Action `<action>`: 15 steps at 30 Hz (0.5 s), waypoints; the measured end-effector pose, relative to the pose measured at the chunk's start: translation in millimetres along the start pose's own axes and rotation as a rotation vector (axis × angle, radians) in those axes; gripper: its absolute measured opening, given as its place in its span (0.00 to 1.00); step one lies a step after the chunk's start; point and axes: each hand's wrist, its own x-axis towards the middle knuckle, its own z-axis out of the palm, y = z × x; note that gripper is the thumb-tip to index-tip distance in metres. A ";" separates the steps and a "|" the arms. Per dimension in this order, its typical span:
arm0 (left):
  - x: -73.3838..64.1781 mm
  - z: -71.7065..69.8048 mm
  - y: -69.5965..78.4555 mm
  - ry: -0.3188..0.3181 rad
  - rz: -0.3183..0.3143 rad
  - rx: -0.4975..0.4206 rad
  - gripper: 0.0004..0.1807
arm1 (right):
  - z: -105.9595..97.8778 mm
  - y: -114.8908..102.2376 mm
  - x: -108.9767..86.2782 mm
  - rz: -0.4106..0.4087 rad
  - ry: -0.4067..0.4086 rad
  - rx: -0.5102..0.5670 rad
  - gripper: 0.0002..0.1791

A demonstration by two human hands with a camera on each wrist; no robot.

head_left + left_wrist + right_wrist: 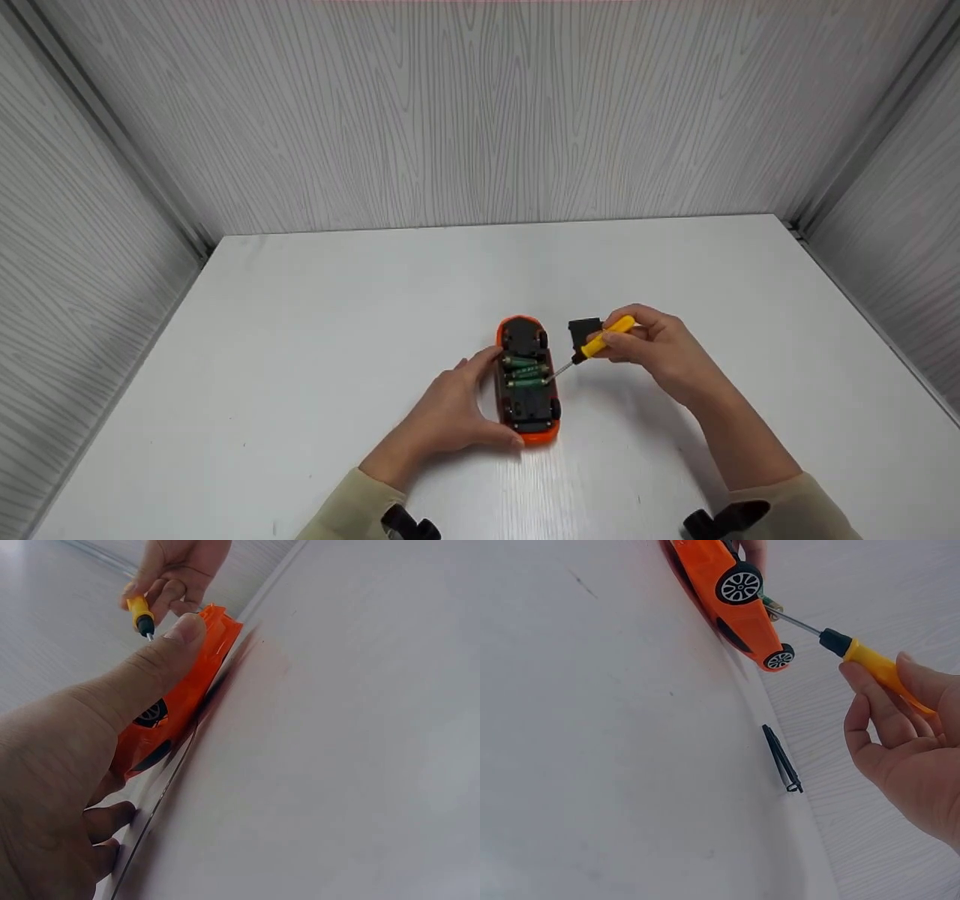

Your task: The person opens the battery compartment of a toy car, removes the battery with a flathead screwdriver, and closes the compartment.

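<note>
Near the middle of the surface [337,322], well short of its far edge, an orange toy car [532,409] lies wheels up, three green batteries [526,372] in its underside. The left hand [454,409] grips the car between thumb and fingers; the right hand [664,352] pinches a yellow-handled screwdriver [609,337], its tip at the batteries. A flat black piece [584,328] lies beside the car, toward the right edge.
</note>
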 end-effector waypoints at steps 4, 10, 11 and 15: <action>-0.8 -0.8 -0.4 0.001 0.009 0.001 0.73 | 2.2 -4.8 -0.4 -0.017 0.003 -0.010 0.16; -1.1 -2.2 -0.6 -0.004 -0.007 0.003 0.73 | 11.0 -19.7 -3.3 -0.037 0.035 -0.138 0.11; -1.4 -2.3 -0.6 -0.004 -0.006 0.003 0.73 | 12.7 -22.2 -4.1 -0.044 0.039 -0.159 0.10; -2.3 -2.1 0.0 -0.006 -0.014 0.000 0.73 | 19.7 -31.0 -8.5 -0.082 0.047 -0.248 0.07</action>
